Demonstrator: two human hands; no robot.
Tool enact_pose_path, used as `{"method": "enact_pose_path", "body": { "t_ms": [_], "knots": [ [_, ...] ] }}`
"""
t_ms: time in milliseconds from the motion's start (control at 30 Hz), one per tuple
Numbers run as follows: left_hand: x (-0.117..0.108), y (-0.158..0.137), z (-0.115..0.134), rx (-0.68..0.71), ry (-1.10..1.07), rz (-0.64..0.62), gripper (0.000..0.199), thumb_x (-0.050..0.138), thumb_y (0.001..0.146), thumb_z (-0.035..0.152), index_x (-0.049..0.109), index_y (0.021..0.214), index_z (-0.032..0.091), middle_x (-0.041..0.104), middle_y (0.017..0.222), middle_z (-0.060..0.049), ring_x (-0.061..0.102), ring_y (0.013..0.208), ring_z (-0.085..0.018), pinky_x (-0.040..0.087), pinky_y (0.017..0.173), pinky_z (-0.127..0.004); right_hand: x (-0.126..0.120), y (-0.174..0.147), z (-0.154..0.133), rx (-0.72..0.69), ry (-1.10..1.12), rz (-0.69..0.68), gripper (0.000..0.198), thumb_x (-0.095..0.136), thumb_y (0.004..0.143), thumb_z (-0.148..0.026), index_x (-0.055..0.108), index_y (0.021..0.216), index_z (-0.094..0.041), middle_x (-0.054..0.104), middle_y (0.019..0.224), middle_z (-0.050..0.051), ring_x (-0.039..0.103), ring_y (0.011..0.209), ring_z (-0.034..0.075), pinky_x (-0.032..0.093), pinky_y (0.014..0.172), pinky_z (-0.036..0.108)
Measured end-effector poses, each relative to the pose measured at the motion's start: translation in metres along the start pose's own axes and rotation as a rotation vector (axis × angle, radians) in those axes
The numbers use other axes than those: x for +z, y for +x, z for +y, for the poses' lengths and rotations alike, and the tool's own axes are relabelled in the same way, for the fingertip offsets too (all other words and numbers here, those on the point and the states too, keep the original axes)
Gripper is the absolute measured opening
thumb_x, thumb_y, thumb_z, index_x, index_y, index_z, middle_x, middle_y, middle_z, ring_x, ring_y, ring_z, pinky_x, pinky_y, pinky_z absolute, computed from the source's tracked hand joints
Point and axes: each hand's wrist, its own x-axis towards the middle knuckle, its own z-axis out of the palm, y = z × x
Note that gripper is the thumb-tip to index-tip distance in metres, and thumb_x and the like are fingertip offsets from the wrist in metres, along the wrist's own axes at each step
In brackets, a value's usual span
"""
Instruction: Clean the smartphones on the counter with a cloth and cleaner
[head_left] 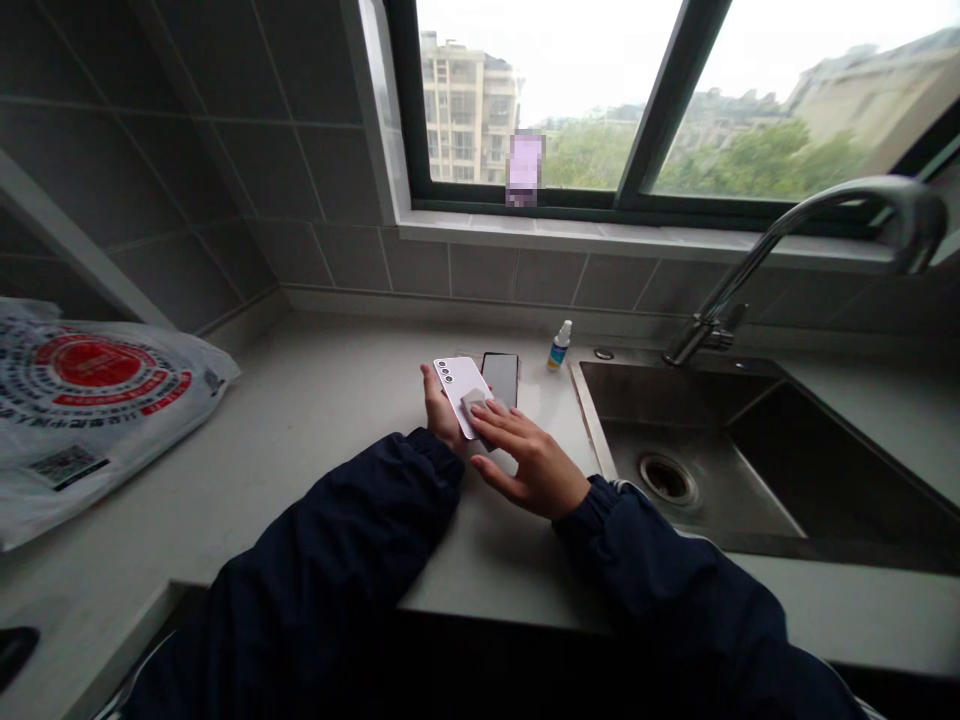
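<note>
A pale pink smartphone (459,385) lies back side up in my left hand (442,410), its camera lenses at the upper left corner. My left thumb shows along its left edge; the other fingers are mostly hidden beneath. With the fingertips of my right hand (534,455), I press a small grey cloth (475,402) flat on the lower part of the phone's back. Behind my hands, a second phone (501,375) with a dark frame and grey screen rests on the counter. A small spray bottle (559,346) with a blue and yellow label stands to its right.
To the right is a steel sink (705,500) with a curved chrome faucet (757,255). A white plastic bag (105,400) with red print sits on the counter (300,400) at the left. A tiled wall and a window (630,200) rise behind.
</note>
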Motion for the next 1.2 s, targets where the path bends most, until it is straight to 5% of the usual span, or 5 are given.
{"method": "enact_pose_path", "body": {
  "t_ms": [267,433,567,733,1200],
  "knots": [
    [-0.002,-0.005,0.004,-0.074,0.057,0.017,0.083,0.019,0.088,0.084,0.065,0.096,0.016,0.064,0.067,-0.009,0.061,0.054,-0.022,0.053,0.063,-0.038,-0.006,0.0,-0.006,-0.115,0.087,-0.126,0.06,0.057,0.099,-0.039,0.044,0.155,-0.021,0.047,0.157,0.01,0.035,0.151,0.03,0.032,0.123,0.059],
    [0.003,-0.009,0.004,-0.108,0.049,-0.037,0.087,0.017,0.09,0.082,0.068,0.102,0.013,0.065,0.066,-0.009,0.062,0.056,-0.022,0.054,0.067,-0.038,-0.005,0.001,-0.003,-0.004,0.026,-0.196,0.069,0.047,0.103,-0.051,0.028,0.162,-0.022,0.03,0.166,0.009,0.023,0.156,0.03,0.025,0.125,0.059],
    [0.008,-0.017,-0.002,-0.255,-0.01,-0.186,0.096,0.015,0.091,0.082,0.068,0.118,0.007,0.072,0.084,-0.016,0.072,0.084,-0.029,0.055,0.089,-0.044,-0.002,0.001,0.002,0.094,-0.069,-0.183,0.075,0.036,0.102,-0.062,0.019,0.164,-0.022,0.02,0.169,0.01,0.014,0.158,0.03,0.02,0.125,0.061],
    [0.009,-0.027,-0.013,-0.345,-0.063,-0.352,0.084,0.02,0.096,0.074,0.058,0.14,0.014,0.071,0.12,-0.018,0.066,0.119,-0.031,0.042,0.112,-0.046,-0.002,0.002,0.004,0.15,-0.177,-0.135,0.077,0.027,0.103,-0.064,0.008,0.165,-0.022,0.009,0.171,0.009,0.005,0.159,0.03,0.017,0.125,0.061],
    [0.005,-0.03,-0.021,-0.357,-0.038,-0.454,0.079,0.017,0.101,0.067,0.036,0.158,0.016,0.051,0.154,-0.013,0.035,0.151,-0.025,0.016,0.127,-0.042,-0.001,0.002,0.005,0.211,-0.225,-0.028,0.079,0.029,0.103,-0.064,-0.009,0.162,-0.029,0.007,0.172,0.007,0.004,0.159,0.029,0.017,0.123,0.064]
  ]
}}
